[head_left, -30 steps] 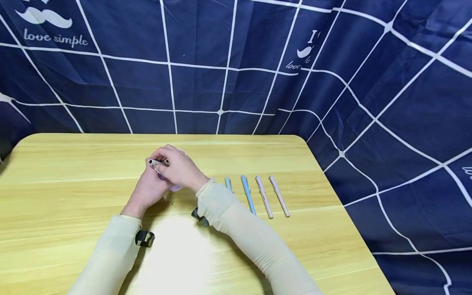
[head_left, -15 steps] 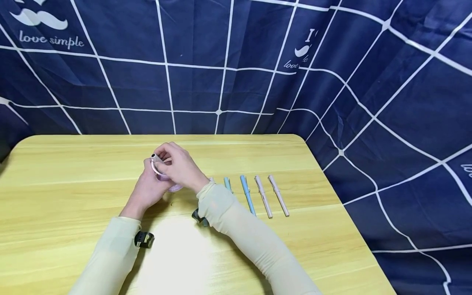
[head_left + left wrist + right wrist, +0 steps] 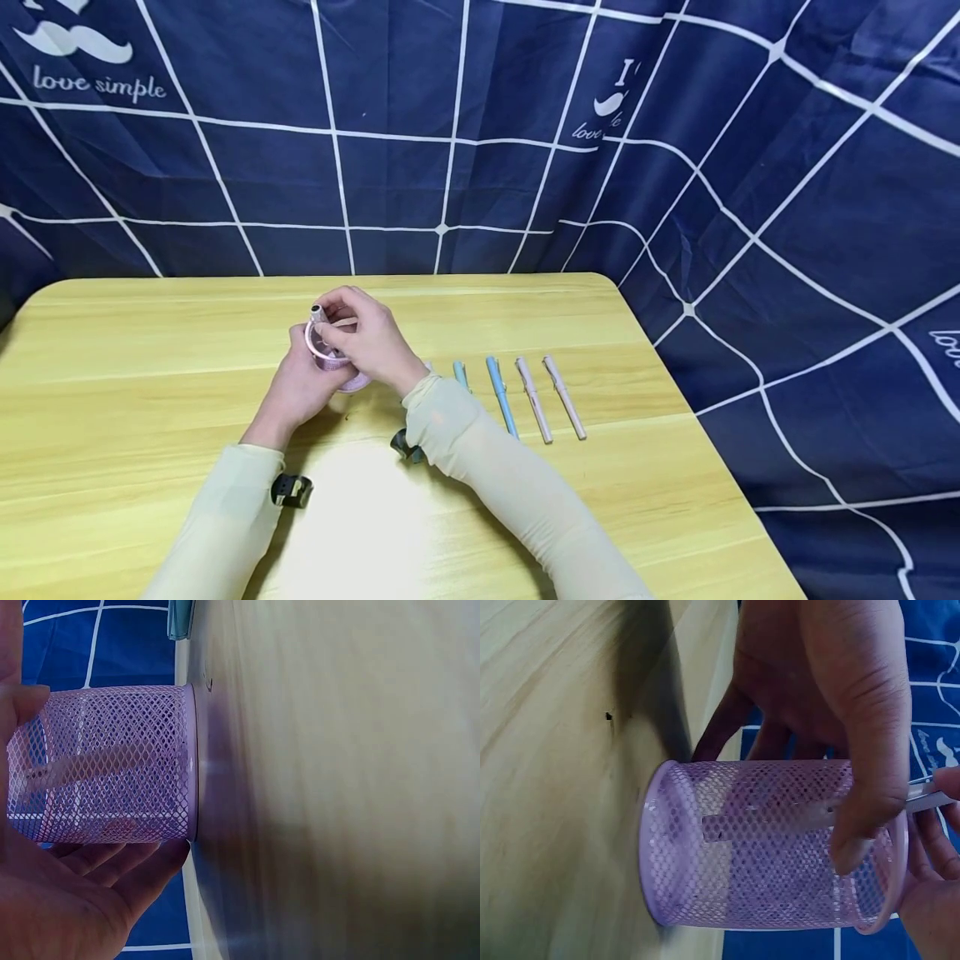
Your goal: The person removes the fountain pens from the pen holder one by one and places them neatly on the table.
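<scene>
A pink-purple wire mesh pen holder [image 3: 112,765] stands upright on the wooden table, its base right at the tabletop. My left hand [image 3: 300,379] grips it, thumb on the near side and fingers round the back. Over its mouth, my right hand [image 3: 375,337] pinches a pale pen [image 3: 922,796] near the upper end. The pen's lower part is inside the holder and shows through the mesh, its tip above the base. In the head view, my hands hide much of the holder.
To the right of my hands lie a teal pen [image 3: 462,373], a blue pen [image 3: 501,396] and two pale lilac pens [image 3: 534,400] [image 3: 566,398] in a row. My right sleeve covers part of the teal one. A dark blue curtain [image 3: 405,183] hangs behind the table [image 3: 150,375].
The pen in my right hand has swung from a slant to a more upright stance, its top moving away from me. More of the holder's rim shows now. The pens on the table have stayed put.
</scene>
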The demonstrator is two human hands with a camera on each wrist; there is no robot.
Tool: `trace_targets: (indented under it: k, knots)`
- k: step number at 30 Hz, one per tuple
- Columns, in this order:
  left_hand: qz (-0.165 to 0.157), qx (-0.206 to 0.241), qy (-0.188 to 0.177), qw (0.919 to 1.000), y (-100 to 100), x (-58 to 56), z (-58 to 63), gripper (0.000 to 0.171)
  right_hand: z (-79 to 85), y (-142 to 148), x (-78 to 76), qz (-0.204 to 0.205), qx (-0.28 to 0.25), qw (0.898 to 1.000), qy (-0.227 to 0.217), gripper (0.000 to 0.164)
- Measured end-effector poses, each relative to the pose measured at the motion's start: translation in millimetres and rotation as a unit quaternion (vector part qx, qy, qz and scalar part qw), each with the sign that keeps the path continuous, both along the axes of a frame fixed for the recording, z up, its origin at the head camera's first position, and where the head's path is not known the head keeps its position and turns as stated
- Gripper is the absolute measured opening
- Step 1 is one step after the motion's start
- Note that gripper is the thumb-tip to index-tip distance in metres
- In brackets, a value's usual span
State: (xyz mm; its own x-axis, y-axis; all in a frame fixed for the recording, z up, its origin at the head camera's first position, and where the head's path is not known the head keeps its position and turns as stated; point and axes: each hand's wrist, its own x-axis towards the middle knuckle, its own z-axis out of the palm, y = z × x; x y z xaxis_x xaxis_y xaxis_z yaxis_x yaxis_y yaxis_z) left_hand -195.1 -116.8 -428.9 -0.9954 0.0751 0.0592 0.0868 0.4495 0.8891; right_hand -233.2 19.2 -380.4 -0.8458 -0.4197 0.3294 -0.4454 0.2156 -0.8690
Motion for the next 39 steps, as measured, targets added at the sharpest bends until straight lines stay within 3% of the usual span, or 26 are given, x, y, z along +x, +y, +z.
trace_targets:
  k: [13,26,39]
  knots:
    - [0.008,-0.006,-0.008,0.9999,2.6,-0.5,-0.6,0.086,20.7,13.9,5.8,0.002,-0.07,0.996,0.048,0.023]
    - [0.02,-0.019,-0.007,0.9996,3.3,0.6,1.0,0.087,47.1,30.5,14.6,-0.039,-0.175,0.978,0.106,0.023]
    - [0.017,-0.018,-0.007,0.9997,4.3,1.6,0.0,0.087,60.2,71.6,20.7,-0.036,-0.185,0.972,0.137,0.024]
